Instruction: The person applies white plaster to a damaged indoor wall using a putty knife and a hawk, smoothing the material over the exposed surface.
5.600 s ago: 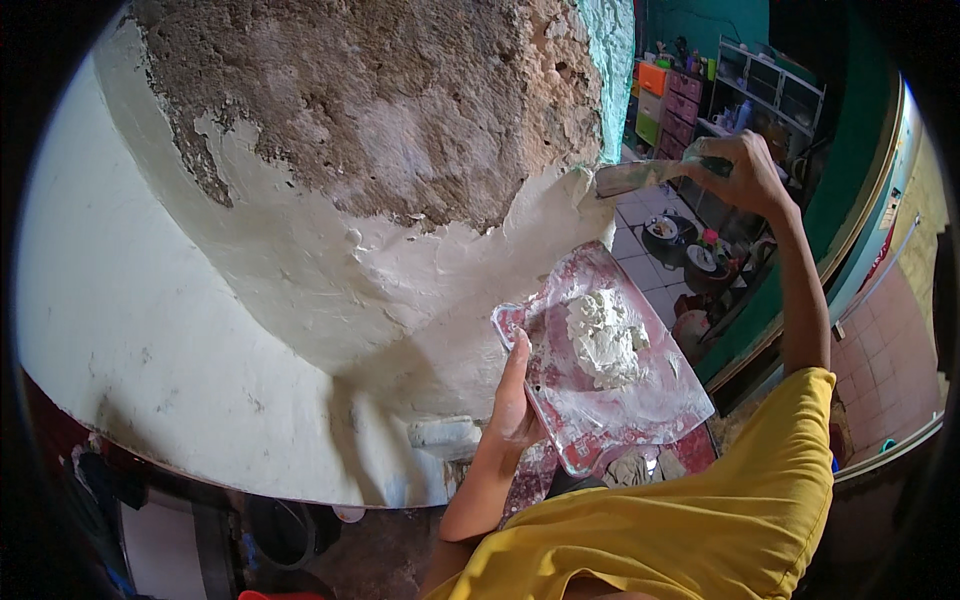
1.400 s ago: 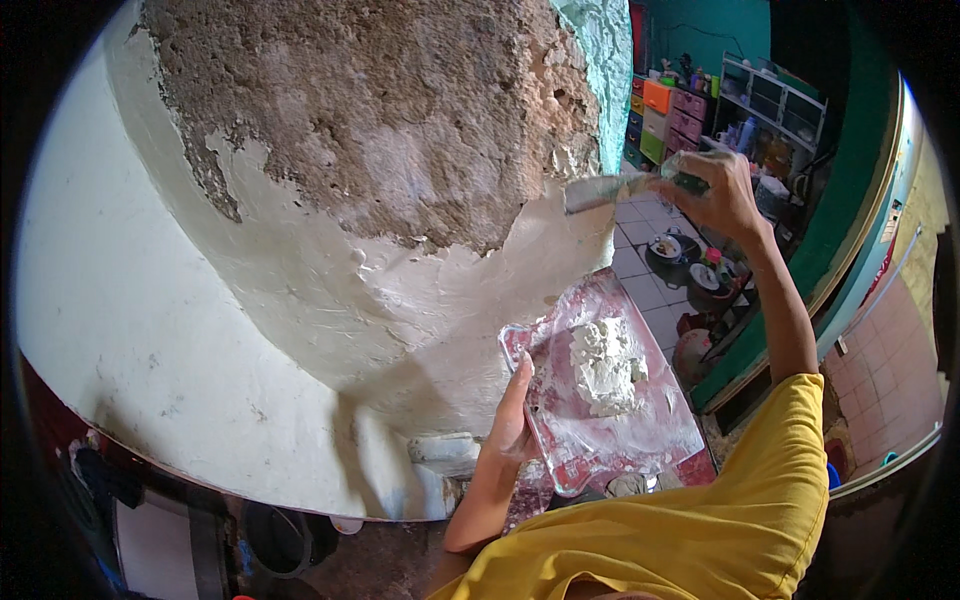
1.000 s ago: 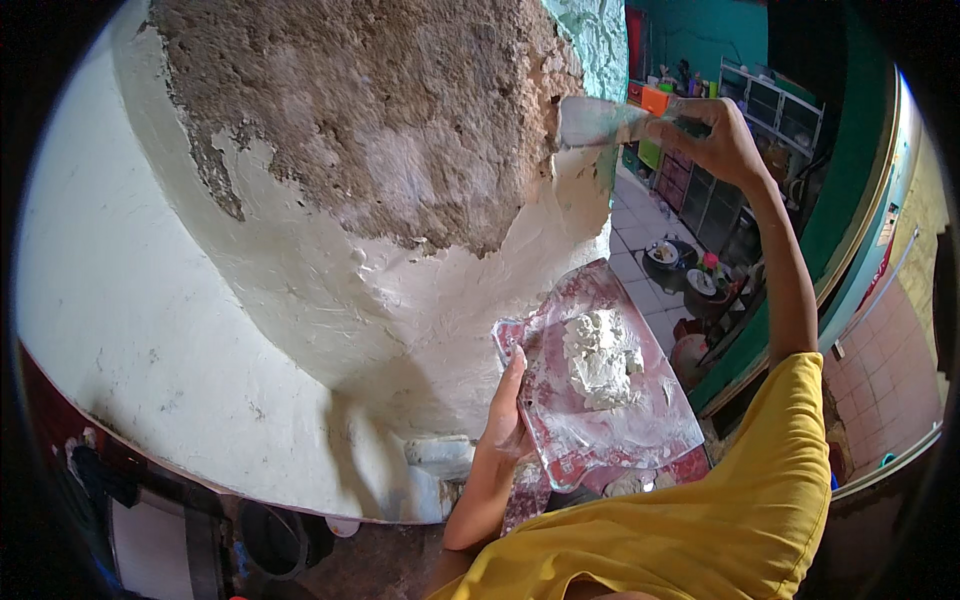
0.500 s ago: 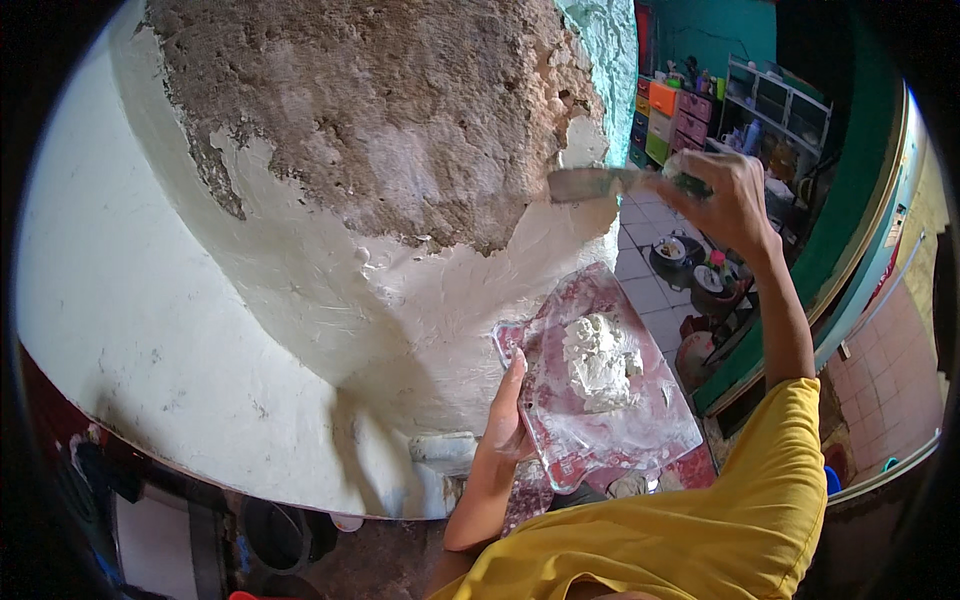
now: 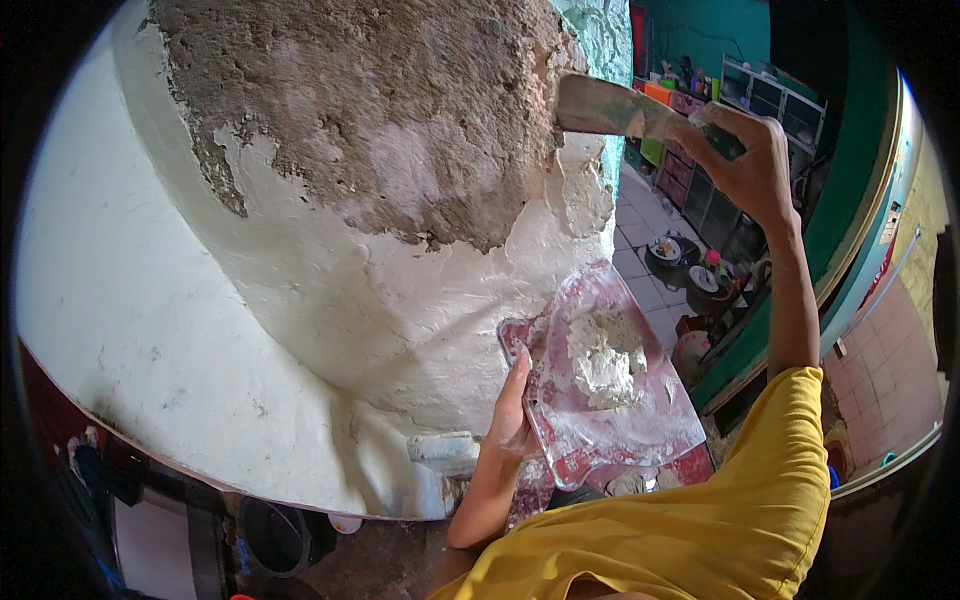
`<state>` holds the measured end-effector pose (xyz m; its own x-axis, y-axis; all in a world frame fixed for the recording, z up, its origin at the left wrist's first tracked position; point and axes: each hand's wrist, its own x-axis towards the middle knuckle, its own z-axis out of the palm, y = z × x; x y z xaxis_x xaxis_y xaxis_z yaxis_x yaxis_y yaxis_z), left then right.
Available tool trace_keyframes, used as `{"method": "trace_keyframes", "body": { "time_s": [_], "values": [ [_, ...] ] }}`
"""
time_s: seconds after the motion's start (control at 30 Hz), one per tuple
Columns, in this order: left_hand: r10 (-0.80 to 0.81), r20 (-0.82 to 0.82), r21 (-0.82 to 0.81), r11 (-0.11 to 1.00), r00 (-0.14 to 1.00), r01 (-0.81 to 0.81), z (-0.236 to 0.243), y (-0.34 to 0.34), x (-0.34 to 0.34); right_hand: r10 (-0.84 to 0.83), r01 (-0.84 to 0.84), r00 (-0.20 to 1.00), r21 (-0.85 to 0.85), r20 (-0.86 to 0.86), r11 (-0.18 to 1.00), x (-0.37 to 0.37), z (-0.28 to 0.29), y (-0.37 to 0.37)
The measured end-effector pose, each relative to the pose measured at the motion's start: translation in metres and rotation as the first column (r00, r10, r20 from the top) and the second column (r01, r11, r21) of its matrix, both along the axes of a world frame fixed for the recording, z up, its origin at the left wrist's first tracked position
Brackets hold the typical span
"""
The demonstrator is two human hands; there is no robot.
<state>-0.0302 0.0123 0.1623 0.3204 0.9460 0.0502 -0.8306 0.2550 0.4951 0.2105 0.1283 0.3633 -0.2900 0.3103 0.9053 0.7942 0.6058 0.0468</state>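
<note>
My left hand [image 5: 514, 405] grips the edge of a clear, reddish-looking plastic board [image 5: 650, 430], its thumb on top and the other fingers hidden beneath. A lump of white plaster [image 5: 603, 362] sits in the middle of the board. Higher up, my right hand [image 5: 745, 160] is closed round the handle of a putty knife [image 5: 605, 107]. The wide blade lies at the right edge of the wall, beside the bare rough patch [image 5: 380, 110]. Smooth white plaster [image 5: 400, 310] covers the wall below and left of that patch.
Turquoise paint [image 5: 600, 35] flakes along the wall's corner. Through the opening at right are a shelf rack [image 5: 770, 95], coloured drawers and pots [image 5: 672, 250] on a tiled floor. A green door frame [image 5: 850, 230] stands near my right arm. A black bucket [image 5: 275, 538] is at lower left.
My right hand has moved the putty knife upward along the wall's right edge. The left hand and the board have barely shifted.
</note>
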Motion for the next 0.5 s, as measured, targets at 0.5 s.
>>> {"method": "trace_keyframes", "body": {
  "time_s": [0.5],
  "values": [
    [-0.169,0.299,0.131,0.982,0.939,0.135,-0.018,0.006,-0.003,0.060,-0.060,0.998,-0.332,-0.013,0.941,0.026,-0.050,0.067]
  ]
}}
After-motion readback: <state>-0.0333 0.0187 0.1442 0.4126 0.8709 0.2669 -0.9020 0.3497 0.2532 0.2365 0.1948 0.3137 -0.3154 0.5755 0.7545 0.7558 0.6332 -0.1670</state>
